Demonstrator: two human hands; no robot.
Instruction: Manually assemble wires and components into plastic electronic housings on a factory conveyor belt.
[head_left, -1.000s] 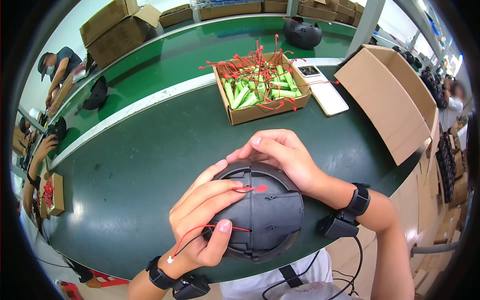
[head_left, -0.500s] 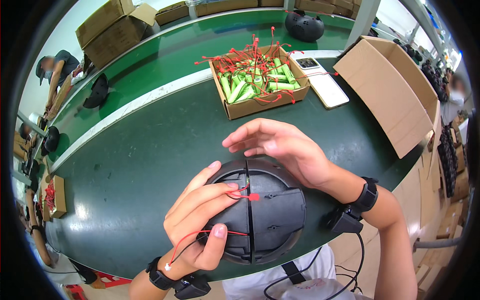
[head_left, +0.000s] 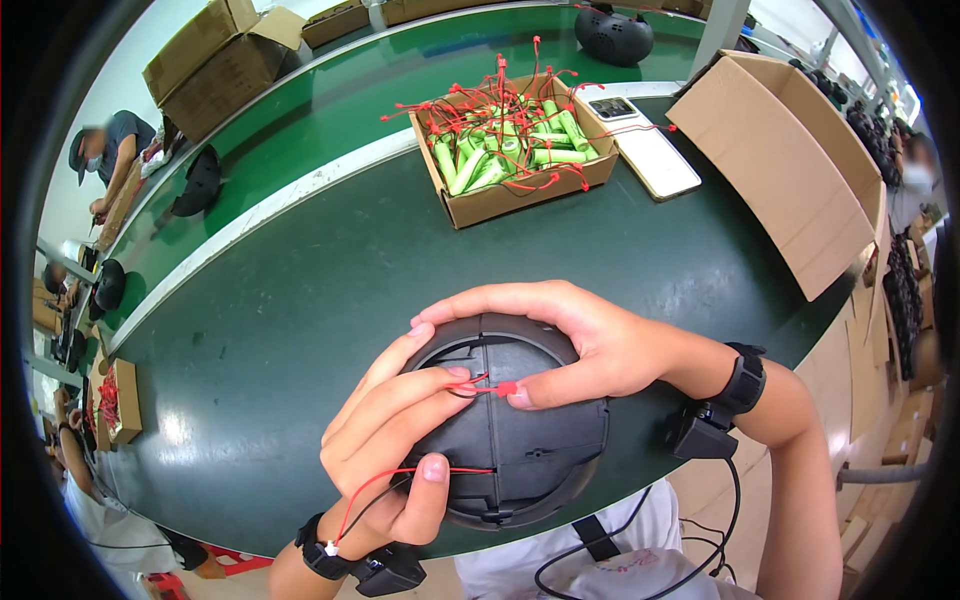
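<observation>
A round black plastic housing lies at the table's near edge, a seam running down its middle. My left hand grips its left side, fingers spread over the top and the thumb low on the shell. Red and black wires pass under those fingers; one pair ends in a small white plug by my left wrist. Curled around the far right rim is my right hand, its thumb pressed beside a small red connector at the seam. The fingertips of both hands meet near the far rim.
A cardboard tray of green battery cells with red-plugged leads stands beyond the housing. Right of it are a white phone and an open carton. A green conveyor runs behind, carrying black shells. Other people work at the left.
My right hand has come down from above onto the housing's far right side, its thumb reaching the red connector. The gap along the seam has narrowed. My left hand keeps its hold.
</observation>
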